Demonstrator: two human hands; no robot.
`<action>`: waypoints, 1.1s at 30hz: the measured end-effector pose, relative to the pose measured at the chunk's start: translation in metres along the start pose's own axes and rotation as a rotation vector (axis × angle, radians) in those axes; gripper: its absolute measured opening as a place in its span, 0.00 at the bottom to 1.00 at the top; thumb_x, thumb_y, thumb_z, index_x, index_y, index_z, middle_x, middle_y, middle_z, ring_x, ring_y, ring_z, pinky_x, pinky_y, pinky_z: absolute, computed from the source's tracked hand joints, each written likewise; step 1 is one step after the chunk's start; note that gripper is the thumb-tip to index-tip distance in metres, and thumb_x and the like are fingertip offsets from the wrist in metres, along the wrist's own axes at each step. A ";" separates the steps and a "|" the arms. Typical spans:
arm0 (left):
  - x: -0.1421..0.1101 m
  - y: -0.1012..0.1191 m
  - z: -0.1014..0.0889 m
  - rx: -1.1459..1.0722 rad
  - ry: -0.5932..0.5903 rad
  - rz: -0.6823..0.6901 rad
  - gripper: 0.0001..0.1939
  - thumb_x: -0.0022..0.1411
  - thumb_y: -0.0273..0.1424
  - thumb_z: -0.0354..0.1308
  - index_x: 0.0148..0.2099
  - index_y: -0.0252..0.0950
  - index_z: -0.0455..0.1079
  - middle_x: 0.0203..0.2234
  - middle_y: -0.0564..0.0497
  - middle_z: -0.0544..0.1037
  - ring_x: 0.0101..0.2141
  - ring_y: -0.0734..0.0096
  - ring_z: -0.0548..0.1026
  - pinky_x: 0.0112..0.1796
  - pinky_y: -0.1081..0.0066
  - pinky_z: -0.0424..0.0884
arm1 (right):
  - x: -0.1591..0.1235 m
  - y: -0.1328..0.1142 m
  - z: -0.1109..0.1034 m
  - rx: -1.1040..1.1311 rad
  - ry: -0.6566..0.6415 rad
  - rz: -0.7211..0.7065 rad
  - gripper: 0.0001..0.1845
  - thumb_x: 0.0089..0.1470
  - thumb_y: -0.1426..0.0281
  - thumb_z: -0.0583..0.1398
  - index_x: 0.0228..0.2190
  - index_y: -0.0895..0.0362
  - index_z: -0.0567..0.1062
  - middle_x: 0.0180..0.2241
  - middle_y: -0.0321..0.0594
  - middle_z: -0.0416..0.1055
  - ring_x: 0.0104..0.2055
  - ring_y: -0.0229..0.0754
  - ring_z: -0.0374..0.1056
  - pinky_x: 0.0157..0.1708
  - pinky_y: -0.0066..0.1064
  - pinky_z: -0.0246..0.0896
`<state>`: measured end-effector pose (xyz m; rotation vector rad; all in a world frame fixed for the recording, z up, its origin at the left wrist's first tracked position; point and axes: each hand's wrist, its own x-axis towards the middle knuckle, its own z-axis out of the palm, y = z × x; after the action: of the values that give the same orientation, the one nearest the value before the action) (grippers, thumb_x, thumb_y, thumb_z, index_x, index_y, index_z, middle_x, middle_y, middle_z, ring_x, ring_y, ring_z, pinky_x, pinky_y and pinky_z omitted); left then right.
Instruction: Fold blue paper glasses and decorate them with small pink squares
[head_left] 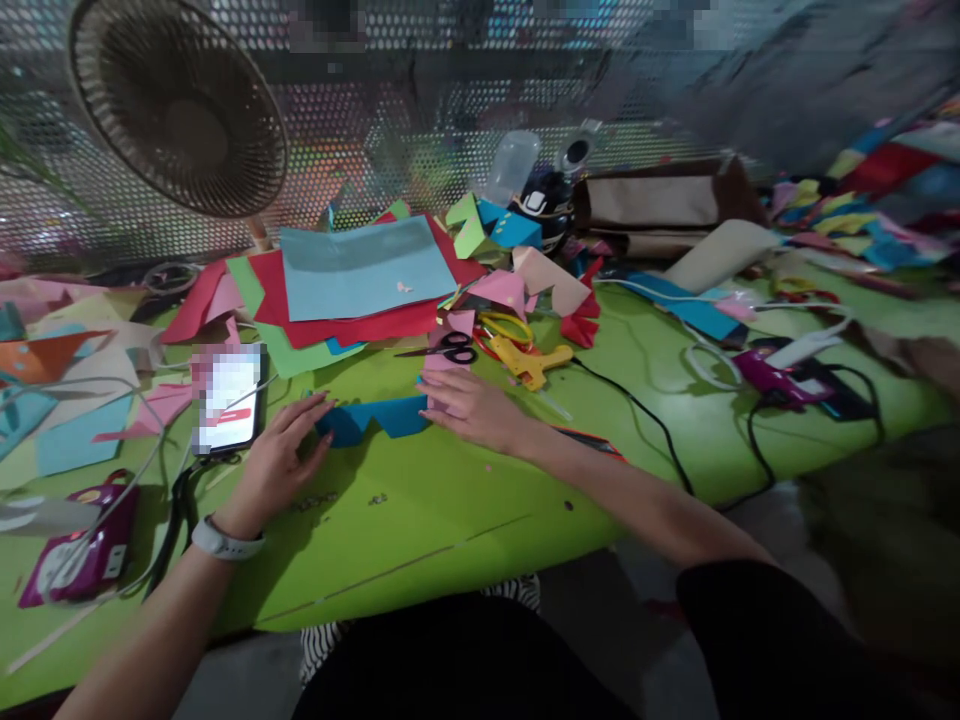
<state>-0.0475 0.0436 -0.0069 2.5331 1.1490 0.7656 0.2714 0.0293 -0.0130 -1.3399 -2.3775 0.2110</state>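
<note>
A blue paper strip (pixel 386 413) with notches along its lower edge stretches between my hands, low over the green table. My left hand (pixel 289 450), a pale band on its wrist, has thumb and fingers closed about the strip's left end. At the other end, the fingers of my right hand (pixel 469 408) hold the strip and partly cover it. A piece of pink paper (pixel 448 385) lies partly under that hand. Just beyond it are black-handled scissors (pixel 450 348) and a yellow glue gun (pixel 529 362) with a black cord.
Paper sheets, with a light blue sheet (pixel 367 265) on top, lie at the back. A phone (pixel 231 400) and a purple device (pixel 86 545) are at left, near loose cables. Another purple device (pixel 784 380) is at right. A fan (pixel 184 110) stands behind. A person's hand (pixel 937 362) shows far right.
</note>
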 end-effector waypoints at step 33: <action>0.005 -0.006 0.003 0.022 0.064 0.095 0.21 0.67 0.30 0.57 0.62 0.42 0.65 0.57 0.43 0.72 0.54 0.56 0.73 0.54 0.54 0.73 | 0.099 0.130 -0.083 0.098 -0.536 0.683 0.08 0.47 0.68 0.69 0.24 0.60 0.77 0.20 0.35 0.69 0.24 0.38 0.66 0.27 0.29 0.60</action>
<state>-0.0467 0.0514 -0.0102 2.6153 1.0687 0.8680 0.3626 0.1763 0.0470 -2.2164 -2.1327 0.9669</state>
